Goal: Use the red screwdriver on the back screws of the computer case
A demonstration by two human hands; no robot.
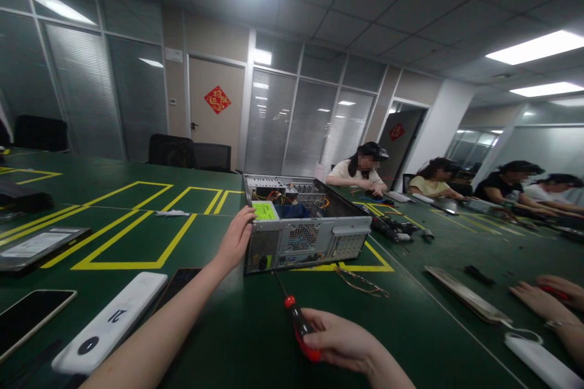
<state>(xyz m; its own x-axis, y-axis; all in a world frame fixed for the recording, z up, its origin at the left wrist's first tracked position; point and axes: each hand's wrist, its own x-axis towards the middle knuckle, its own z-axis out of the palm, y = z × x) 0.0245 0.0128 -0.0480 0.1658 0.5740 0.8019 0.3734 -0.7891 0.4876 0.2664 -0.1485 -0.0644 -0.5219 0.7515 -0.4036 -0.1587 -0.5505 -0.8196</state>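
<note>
An opened computer case (pixel 310 237) lies on its side on the green table, its grey back panel facing me. Wires and a power supply with a yellow-green label (pixel 265 210) show inside. My left hand (pixel 238 232) rests on the case's left back corner, fingers over the top edge beside that label. In my right hand (pixel 335 337) is a screwdriver (pixel 298 325) with a red and black handle, its shaft pointing up and away toward the lower edge of the back panel. Whether its tip touches the case I cannot tell.
A white device marked 21 (pixel 114 319) and a phone (pixel 34 319) lie at left. Glasses (pixel 362 281) sit before the case. Another phone (pixel 468 295) and a co-worker's hands (pixel 542 298) are at right. Several people sit along the table's far right.
</note>
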